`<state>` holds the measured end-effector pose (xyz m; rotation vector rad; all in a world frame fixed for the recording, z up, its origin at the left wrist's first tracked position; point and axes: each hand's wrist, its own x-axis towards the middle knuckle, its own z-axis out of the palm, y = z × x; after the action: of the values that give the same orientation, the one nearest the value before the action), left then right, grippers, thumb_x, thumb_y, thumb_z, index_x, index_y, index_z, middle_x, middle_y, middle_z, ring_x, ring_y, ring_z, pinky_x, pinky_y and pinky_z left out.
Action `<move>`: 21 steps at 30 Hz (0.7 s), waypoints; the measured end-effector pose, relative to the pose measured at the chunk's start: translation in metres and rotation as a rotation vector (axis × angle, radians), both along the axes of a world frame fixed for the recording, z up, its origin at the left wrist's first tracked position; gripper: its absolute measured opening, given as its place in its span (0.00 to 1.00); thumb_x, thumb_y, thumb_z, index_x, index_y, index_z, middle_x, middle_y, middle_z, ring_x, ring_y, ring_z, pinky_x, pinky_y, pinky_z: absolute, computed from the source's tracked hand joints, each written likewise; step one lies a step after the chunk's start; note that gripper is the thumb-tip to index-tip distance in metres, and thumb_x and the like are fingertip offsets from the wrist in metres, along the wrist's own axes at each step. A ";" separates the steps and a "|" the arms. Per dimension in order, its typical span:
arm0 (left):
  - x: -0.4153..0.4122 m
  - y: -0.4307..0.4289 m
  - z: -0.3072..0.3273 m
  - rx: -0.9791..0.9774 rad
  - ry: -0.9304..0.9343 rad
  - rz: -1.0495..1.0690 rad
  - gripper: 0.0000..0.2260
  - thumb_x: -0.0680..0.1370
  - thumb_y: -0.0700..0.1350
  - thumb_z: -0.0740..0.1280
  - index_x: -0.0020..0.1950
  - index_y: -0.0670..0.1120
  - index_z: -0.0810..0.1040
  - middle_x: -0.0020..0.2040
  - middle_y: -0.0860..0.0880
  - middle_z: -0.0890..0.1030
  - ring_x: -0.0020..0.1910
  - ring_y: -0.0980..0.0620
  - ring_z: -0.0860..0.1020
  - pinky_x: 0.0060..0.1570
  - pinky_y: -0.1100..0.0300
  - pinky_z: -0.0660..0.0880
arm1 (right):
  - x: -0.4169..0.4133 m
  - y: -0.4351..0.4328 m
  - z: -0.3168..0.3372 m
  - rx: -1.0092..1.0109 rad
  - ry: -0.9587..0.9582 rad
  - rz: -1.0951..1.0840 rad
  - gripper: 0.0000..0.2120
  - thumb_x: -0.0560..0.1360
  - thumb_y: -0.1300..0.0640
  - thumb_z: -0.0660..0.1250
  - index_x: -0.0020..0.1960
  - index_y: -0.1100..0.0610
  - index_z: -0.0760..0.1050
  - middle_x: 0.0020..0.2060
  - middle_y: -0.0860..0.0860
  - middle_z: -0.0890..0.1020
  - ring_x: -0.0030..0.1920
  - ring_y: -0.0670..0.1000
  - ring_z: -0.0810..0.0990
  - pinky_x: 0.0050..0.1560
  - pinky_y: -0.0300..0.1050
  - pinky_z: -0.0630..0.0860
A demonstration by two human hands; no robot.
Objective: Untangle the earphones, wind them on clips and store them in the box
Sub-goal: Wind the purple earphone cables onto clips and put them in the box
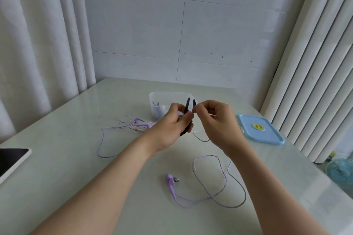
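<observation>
My left hand (172,126) grips a black two-pronged clip (189,105), held upright above the table in front of the clear box (164,95). My right hand (215,118) pinches something small at the clip's right prong; the cable end there is too thin to make out. A purple earphone set lies loose in front of me, its earbud (170,180) near the middle and its cable (223,183) looping right and up under my right wrist. A second purple earphone set (131,124) lies tangled to the left of my left hand.
The box's blue lid (260,129) lies flat at the right of the table. A tablet (11,160) sits at the left edge. A wound white bundle (158,110) rests inside the box. A small fan (340,173) stands off the table's right side.
</observation>
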<state>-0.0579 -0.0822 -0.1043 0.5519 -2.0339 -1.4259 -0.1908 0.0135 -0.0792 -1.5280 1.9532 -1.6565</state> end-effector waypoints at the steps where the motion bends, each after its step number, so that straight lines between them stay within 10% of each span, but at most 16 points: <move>1: 0.001 0.000 -0.001 -0.039 -0.031 -0.001 0.13 0.87 0.55 0.60 0.63 0.46 0.69 0.41 0.52 0.80 0.34 0.57 0.70 0.44 0.58 0.67 | -0.001 0.000 -0.001 0.007 0.013 -0.003 0.11 0.80 0.56 0.66 0.42 0.54 0.83 0.34 0.57 0.81 0.27 0.47 0.66 0.27 0.37 0.64; 15: 0.000 -0.003 -0.009 -0.143 -0.077 0.028 0.09 0.86 0.44 0.65 0.63 0.50 0.83 0.52 0.54 0.87 0.50 0.59 0.83 0.54 0.69 0.74 | -0.028 -0.001 -0.002 -0.189 0.217 -0.364 0.04 0.76 0.54 0.76 0.43 0.53 0.83 0.28 0.53 0.77 0.35 0.53 0.74 0.36 0.33 0.66; 21: 0.001 -0.001 -0.002 0.188 0.204 -0.045 0.10 0.83 0.38 0.68 0.64 0.42 0.83 0.57 0.43 0.87 0.58 0.42 0.85 0.57 0.46 0.83 | -0.037 -0.006 -0.012 -0.063 0.259 -0.384 0.09 0.80 0.47 0.72 0.48 0.51 0.85 0.35 0.49 0.82 0.42 0.53 0.79 0.40 0.47 0.72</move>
<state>-0.0572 -0.0837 -0.1063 0.4202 -1.7751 -1.6401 -0.2277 0.0078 -0.0907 -1.5282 2.4838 -1.7428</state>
